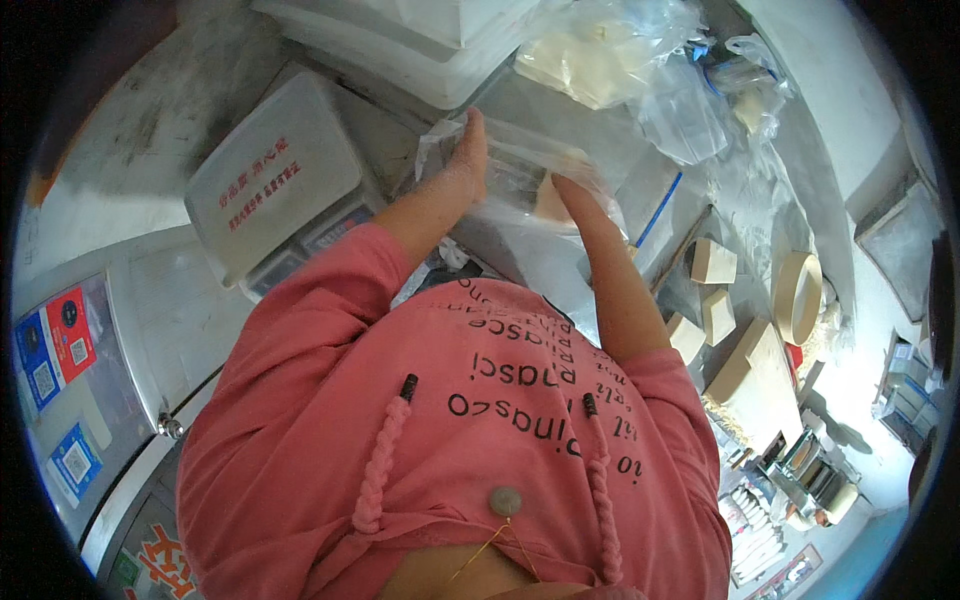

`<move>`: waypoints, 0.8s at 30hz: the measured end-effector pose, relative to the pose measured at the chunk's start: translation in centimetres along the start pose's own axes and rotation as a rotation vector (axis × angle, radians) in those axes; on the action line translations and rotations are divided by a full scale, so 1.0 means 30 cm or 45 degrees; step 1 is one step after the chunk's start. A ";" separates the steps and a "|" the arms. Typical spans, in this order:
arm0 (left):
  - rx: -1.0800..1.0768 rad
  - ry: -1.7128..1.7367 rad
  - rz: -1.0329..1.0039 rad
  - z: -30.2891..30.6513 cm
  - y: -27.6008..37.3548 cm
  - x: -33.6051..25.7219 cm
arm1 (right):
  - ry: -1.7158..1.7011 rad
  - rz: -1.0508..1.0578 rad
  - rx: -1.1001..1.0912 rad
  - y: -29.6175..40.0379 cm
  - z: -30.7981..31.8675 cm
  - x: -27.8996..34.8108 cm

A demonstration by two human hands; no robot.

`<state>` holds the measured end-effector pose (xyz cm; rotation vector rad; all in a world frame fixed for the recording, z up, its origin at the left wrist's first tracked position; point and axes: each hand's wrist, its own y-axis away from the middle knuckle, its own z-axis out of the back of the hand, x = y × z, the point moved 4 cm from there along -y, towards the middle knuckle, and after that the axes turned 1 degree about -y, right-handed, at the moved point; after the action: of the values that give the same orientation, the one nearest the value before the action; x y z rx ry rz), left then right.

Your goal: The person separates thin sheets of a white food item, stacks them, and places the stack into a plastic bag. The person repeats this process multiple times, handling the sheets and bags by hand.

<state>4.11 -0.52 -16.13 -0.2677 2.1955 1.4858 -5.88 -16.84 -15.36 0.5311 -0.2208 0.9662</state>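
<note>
In front of me a clear plastic bag stretches between my two hands. A pale slab, possibly dough or noodle sheet, shows through its right part. My left hand is at the bag's left end, seen edge-on, with loose film bunched beyond it. At the right end, my right hand has its fingertips against the bag beside the pale slab. Glare on the film and the angle of both hands hide most of the fingers. Beneath lies a grey work surface.
Left stands a lidded plastic box bearing red writing; a large white bin is behind. Filled plastic bags lie at the back right. A blue strip, pale blocks, a round wooden ring and a machine are rightward.
</note>
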 end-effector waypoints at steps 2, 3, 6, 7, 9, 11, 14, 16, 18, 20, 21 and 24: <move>0.041 0.070 0.003 -0.025 0.059 -0.038 | -0.134 -0.049 0.098 0.052 0.045 0.029; 0.001 0.058 -0.027 -0.027 0.085 -0.043 | -0.495 -0.176 0.154 0.071 0.038 0.027; 0.024 0.097 -0.013 -0.048 0.118 -0.041 | -1.492 -0.512 0.522 0.094 -0.044 0.059; 0.089 0.183 0.074 -0.036 0.122 -0.030 | -1.710 -0.526 0.513 0.116 -0.032 0.130; -0.003 0.109 -0.076 -0.084 0.249 -0.076 | -1.920 -0.521 0.501 0.048 -0.146 0.109; -0.134 -0.285 -0.263 -0.064 0.222 -0.070 | -1.612 -0.408 0.256 -0.054 -0.340 -0.083; -0.180 -0.630 -0.376 -0.057 0.260 -0.036 | -0.515 0.078 -0.112 0.062 -0.198 0.004; 0.017 -0.692 -0.482 -0.086 0.306 0.015 | -0.472 0.255 -0.326 0.262 0.035 0.055; 0.205 -0.599 -0.538 -0.206 0.391 0.082 | -0.677 0.294 -0.029 0.410 0.222 -0.015; 0.384 -0.612 -0.579 -0.369 0.462 0.169 | -0.914 0.100 0.100 0.491 0.347 -0.206; 0.474 -0.677 -0.587 -0.463 0.492 0.224 | -1.041 -0.061 0.018 0.512 0.389 -0.350; 0.596 -0.600 -0.268 -0.772 0.509 0.431 | -0.456 -0.183 -0.826 0.544 0.591 -0.812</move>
<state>-19.75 -14.36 -2.86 0.0122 1.9767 0.7886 -32.03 -36.29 -4.82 0.1114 -0.7766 0.6025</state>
